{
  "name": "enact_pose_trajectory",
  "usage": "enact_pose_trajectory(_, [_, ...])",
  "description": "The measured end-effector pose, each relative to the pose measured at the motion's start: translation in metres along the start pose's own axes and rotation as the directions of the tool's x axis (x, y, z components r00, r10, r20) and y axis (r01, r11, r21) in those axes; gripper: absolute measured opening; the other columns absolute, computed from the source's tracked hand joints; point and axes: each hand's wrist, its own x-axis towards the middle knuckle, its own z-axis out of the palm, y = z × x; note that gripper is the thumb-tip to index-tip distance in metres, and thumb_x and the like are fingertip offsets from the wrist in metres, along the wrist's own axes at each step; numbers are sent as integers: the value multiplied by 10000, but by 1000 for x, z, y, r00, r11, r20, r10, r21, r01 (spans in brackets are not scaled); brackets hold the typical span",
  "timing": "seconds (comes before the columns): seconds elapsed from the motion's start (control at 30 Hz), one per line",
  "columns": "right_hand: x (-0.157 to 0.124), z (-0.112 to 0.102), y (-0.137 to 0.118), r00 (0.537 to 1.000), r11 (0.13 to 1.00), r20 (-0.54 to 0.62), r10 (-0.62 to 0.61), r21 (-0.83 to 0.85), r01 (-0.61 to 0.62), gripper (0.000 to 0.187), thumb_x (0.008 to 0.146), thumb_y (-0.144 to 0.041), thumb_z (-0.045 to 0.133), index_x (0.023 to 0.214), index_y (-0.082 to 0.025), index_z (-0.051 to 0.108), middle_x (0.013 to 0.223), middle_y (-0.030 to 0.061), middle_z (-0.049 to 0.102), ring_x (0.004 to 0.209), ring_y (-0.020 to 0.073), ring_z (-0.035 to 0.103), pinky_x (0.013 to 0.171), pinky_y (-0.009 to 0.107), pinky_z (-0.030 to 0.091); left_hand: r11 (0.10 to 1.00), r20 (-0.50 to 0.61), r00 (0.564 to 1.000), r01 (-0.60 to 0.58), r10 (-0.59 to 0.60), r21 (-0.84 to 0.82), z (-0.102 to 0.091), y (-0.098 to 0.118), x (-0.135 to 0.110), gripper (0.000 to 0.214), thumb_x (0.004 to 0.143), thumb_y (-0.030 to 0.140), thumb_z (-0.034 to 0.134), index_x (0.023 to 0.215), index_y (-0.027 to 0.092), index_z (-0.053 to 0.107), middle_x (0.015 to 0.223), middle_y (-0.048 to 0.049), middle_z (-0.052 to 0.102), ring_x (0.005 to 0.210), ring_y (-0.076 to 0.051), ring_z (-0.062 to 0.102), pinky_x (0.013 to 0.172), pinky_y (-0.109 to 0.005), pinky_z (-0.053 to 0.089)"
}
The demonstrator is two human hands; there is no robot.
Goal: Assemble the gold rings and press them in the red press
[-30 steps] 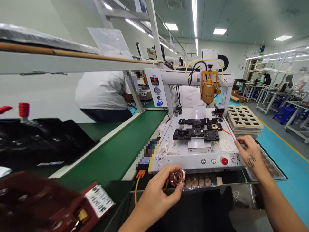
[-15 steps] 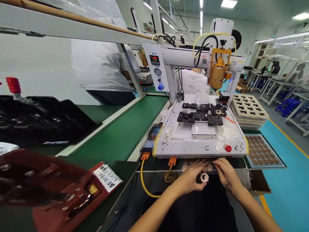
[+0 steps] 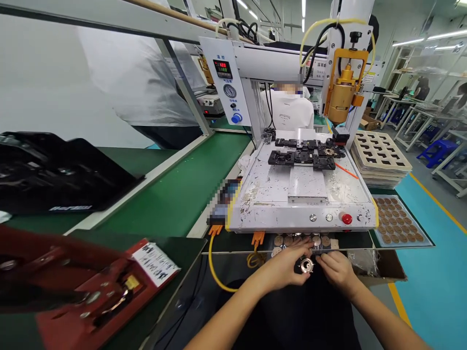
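Right hand nearer, ring pinched in left hand

Counts: 1 L hand, 1 R hand; 1 ring-shaped part. On table, min. 5 brown discs, others maybe hidden; 1 disc tray, its discs too small for exact no.

Machine, qty 1: 1 display, 1 gauge, 1 blue knob, 1 gold cyl., 2 silver btns, 1 red btn, 2 orange plugs. Also 1 orange stick, 1 tray stack, 1 red fixture, 1 black fixture, 1 white label. Nearby: 2 ppl in white tops.
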Motion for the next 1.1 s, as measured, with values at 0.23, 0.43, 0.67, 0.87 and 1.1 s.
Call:
enact_pose_trajectory(0.23, [-21,-33,-32,987,987,-68,149,70,-144,227,1065,-213,550,1074,-255,773,1059,111,821,942,265,780,814,397,637,1000,-81,996,29,-29,0,2,1,8,356,782,173,785,1118,269,710,1594,-63,602,1531,-304,490,1293,-452,354])
enact_pose_trajectory(0.43, [11,-68,-40,777,745,-69,625,349,-568,323,1071,-497,567,1114,-214,718,931,80,793,771,226,769,695,310,641,1000,-237,971,21,-21,-2,12,6,17,322,832,167,744,1141,238,688,1479,-114,673,1382,-313,625,1190,-423,477])
enact_pose_trajectory(0.67, [47,-84,-71,730,556,115,674,571,-604,421,967,-577,706,1223,-252,787,1117,98,803,994,264,751,874,372,610,722,-281,917,11,-283,-691,21,36,-20,415,803,256,855,1160,213,647,1047,-50,780,971,-239,769,941,-401,623])
enact_pose_trajectory(0.87, [65,-65,-82,642,269,289,710,732,-626,471,794,-632,871,910,-199,727,753,22,725,556,124,575,497,249,480,251,-129,865,-4,-484,-968,20,56,-45,620,655,237,1030,1165,155,687,1050,-105,822,984,-276,815,884,-350,639])
enact_pose_trajectory(1.1, [68,-68,-88,679,246,353,644,745,-620,455,873,-624,813,873,-190,675,722,3,694,532,108,566,505,247,467,189,-116,856,-22,-503,-982,11,73,-66,546,836,454,915,1229,112,752,1131,-188,836,1070,-331,807,981,-436,626])
